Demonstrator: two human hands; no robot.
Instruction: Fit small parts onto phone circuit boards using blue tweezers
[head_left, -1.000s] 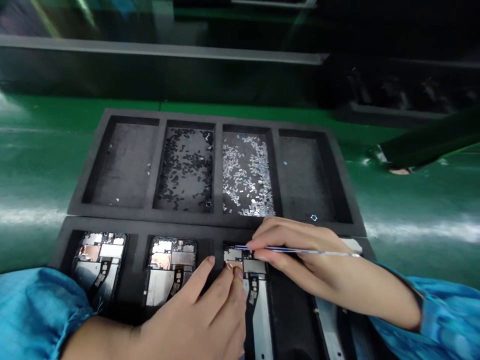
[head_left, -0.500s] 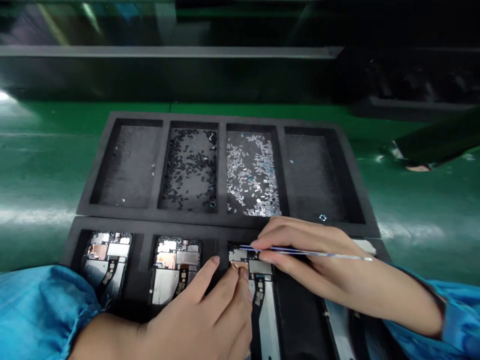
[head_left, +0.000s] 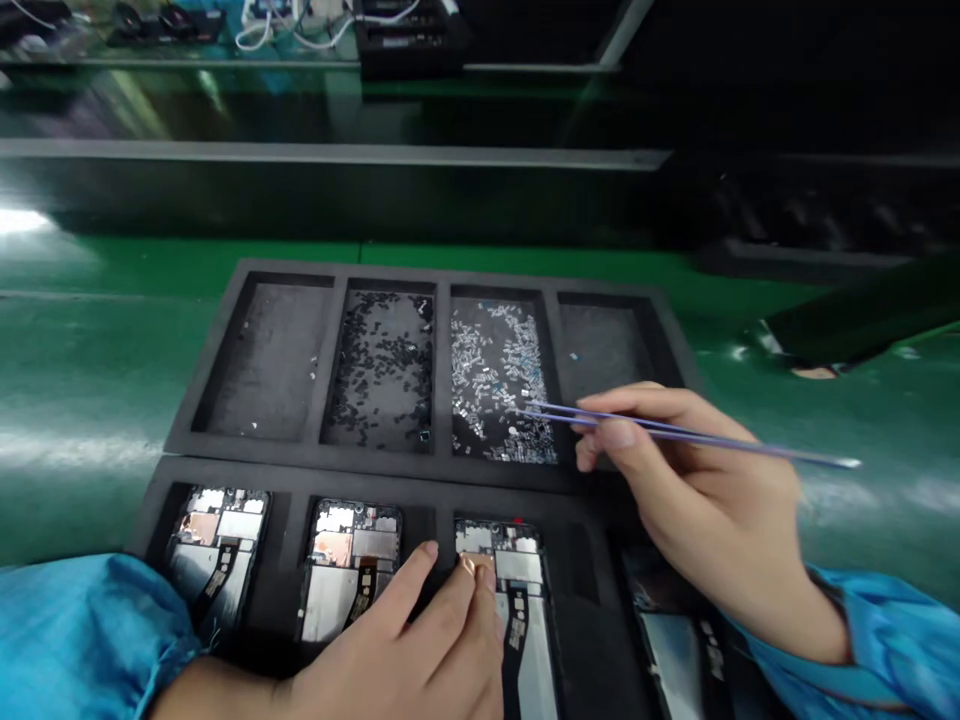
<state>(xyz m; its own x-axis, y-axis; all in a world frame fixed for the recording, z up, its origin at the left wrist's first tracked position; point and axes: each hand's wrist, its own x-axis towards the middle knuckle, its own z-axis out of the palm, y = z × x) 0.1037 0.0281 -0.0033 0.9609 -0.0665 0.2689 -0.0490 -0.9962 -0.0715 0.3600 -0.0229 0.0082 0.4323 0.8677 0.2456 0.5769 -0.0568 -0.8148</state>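
My right hand [head_left: 697, 500] pinches a pair of thin tweezers [head_left: 675, 432], whose tips hover over the small silver parts [head_left: 495, 370] in the third compartment of the far foam tray [head_left: 442, 455]. My left hand [head_left: 420, 640] rests with fingers stretched flat on the third opened phone [head_left: 510, 560] in the near foam tray [head_left: 285, 480]. A fingertip presses near that phone's top. Two more opened phones [head_left: 217, 540] [head_left: 349, 550] lie to the left.
The second compartment of the far tray holds several small black parts [head_left: 382, 370]; the outer two are nearly bare. A green belt [head_left: 90, 340] runs under the trays. A dark object [head_left: 862, 315] lies at the right. Cables and equipment [head_left: 330, 25] stand at the back.
My right hand lifted the tweezers away from the third phone and moved them up and right, over the silver parts. The left hand stayed on the phone.
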